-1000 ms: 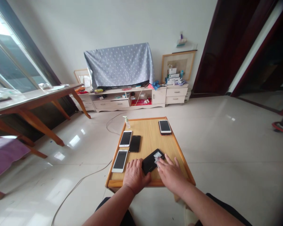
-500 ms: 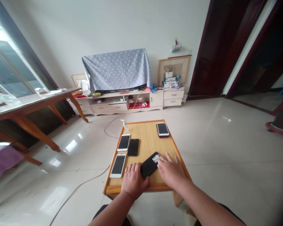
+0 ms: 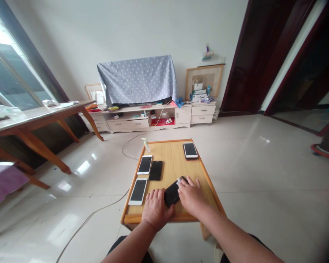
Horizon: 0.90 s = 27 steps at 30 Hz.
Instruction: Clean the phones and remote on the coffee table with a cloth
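Note:
On the small wooden table (image 3: 178, 157), a black phone (image 3: 171, 195) lies at a slant with its screen side hidden. My left hand (image 3: 157, 207) grips its lower left end, thumb along the near edge. My right hand (image 3: 191, 194) presses on the phone's upper part, with a small white wipe (image 3: 178, 181) under the fingertips and the other fingers stretched out. To the left lie a white phone (image 3: 145, 165), a second white phone (image 3: 137, 191) and a black phone (image 3: 155, 170), screens up.
A small pump bottle (image 3: 146, 145) stands at the far left corner. Stacked phones (image 3: 190, 150) lie at the far right, a white one on top. Beyond the table is a low cabinet (image 3: 182, 116) under a cloth-covered shape (image 3: 138, 80). A cable (image 3: 98, 212) crosses the floor.
My right hand has slid the wipe a little left and up across the phone's upper end. My left hand keeps its grip, and the view has shifted slightly.

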Motion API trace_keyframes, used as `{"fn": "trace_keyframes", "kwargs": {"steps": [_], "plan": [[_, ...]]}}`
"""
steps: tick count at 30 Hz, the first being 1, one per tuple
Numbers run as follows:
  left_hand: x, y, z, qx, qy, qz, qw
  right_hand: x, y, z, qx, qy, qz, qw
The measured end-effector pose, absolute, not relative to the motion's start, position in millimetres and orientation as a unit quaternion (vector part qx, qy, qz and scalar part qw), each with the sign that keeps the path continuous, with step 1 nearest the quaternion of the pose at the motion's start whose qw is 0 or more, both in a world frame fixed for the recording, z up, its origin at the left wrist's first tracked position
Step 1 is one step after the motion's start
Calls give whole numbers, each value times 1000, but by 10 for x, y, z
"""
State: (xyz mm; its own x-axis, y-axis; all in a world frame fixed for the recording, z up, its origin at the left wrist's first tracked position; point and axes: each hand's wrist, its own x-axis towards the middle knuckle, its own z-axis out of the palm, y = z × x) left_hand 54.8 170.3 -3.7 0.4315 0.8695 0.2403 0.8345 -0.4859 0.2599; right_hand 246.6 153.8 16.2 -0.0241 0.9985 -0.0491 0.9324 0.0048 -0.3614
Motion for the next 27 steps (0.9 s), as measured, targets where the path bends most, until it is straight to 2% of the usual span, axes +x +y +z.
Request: {"fn": "trace_keyframes", "kwargs": {"steps": [4,10,17,22,27], "plan": [[550,1709,-29,842,508,174,54,2352,1482,115,-631,-749,153,133],[541,1725,4,842,511,161,66,2569,1595,148,-716,-678,131,106],[552,1732,-11,841,515,151,67,2331,1276,74,-609,-764,138,164],[573,1726,-3,840,517,153,55,2725,1439,146,-691,-697,97,167],[574,1723,4,842,514,152,57,2609,1419,141,-693,-696,85,168]]}}
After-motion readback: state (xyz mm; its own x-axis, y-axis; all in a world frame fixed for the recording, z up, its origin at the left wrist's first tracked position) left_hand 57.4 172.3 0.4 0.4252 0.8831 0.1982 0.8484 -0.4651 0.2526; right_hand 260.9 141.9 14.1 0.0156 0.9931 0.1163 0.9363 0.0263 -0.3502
